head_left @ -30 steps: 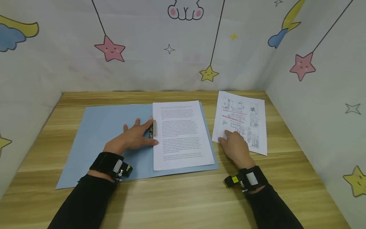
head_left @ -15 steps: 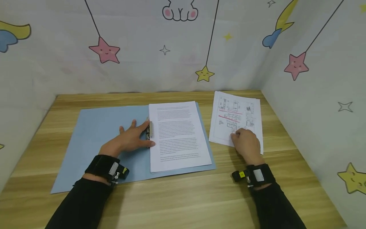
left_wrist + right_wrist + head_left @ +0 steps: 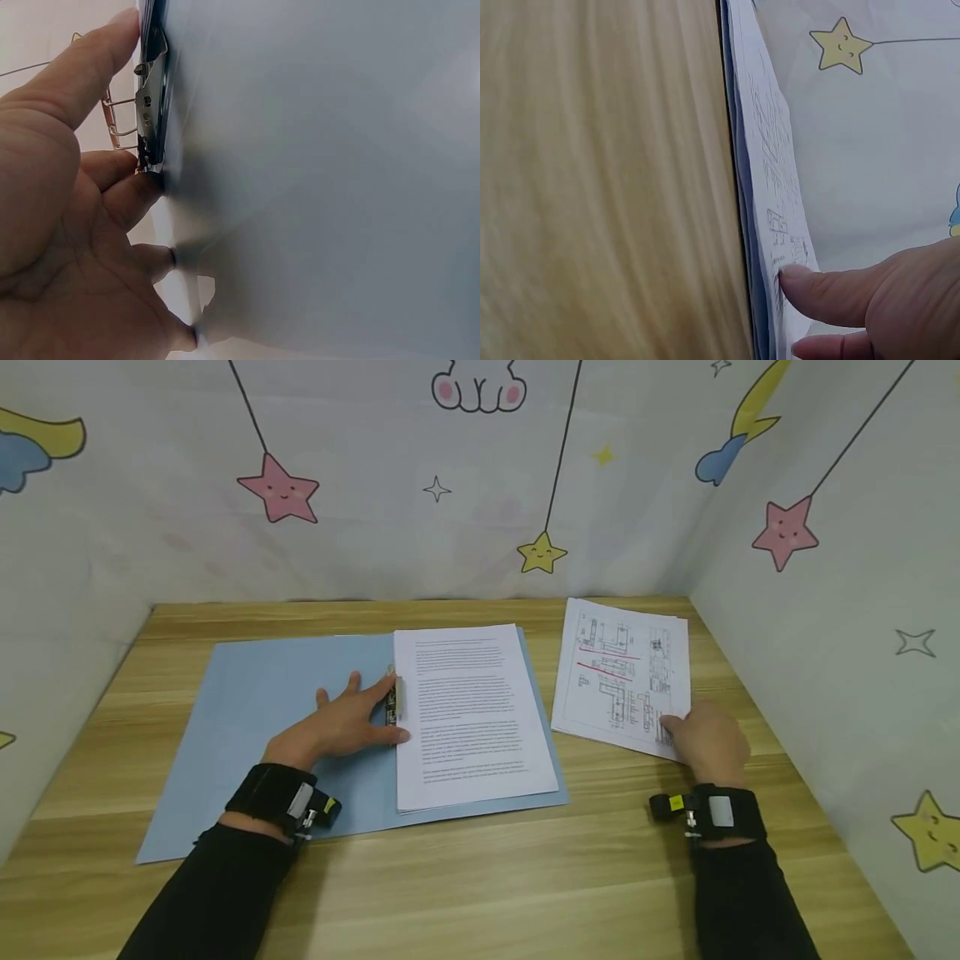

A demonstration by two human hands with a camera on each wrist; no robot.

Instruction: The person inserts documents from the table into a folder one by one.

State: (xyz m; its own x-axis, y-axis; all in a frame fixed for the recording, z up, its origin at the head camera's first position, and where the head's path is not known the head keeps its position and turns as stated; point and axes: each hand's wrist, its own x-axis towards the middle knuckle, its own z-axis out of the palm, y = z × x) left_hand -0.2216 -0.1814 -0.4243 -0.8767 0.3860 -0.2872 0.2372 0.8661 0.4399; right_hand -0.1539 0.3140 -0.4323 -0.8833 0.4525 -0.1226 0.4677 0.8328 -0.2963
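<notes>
My left hand (image 3: 335, 725) spreads at the clip (image 3: 392, 705); my right hand (image 3: 711, 743) touches the drawings (image 3: 611, 681), pinching or not I can't tell. Seemingly I'm gathering them; next needs a firm hold.

The left arm (image 3: 217, 893) slanted inward, the left hand (image 3: 337, 722) spread wide; the right arm (image 3: 750, 902) reached forward, the right hand (image 3: 707, 742) near the surface's (image 3: 480, 885) right edge, thumb extended.

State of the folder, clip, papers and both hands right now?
Folder: open, flat
Text pages: stacked on folder's right half
Clip: at their left edge, clamping unclear
Drawing pages: stacked beside folder
Left hand: fingers spread, at clip
Right hand: thumb on drawing pages, grip unclear
</notes>
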